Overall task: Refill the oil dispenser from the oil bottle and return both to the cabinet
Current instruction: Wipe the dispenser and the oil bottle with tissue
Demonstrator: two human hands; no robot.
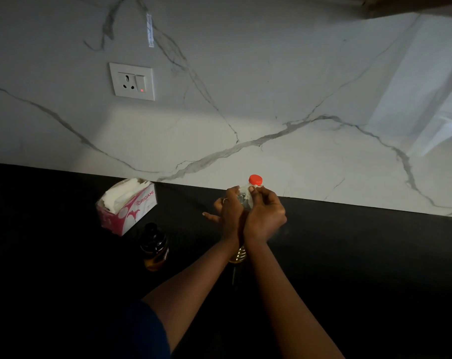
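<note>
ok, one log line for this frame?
left hand grips bottle | right hand grips its neck | cap on | dispenser on counter, left of bottle, untouched

Field notes. Left of the grip, near but apart, we noted a pink-and-white tissue box (pixel 127 206), open on top, white tissues bunched out, "ORIGAMI" printed on its side. It stood on a black countertop (pixel 362 255) that ran under the grip and out to both sides. Behind the grip rose a white marble backsplash (pixel 271 99) with grey veins. Above and left of the grip we logged a white socket plate (pixel 132 81) on that wall, with a small red light (pixel 142 90) lit by its switch. Higher still was a short pale strip (pixel 149 29); we could not identify it.
</note>
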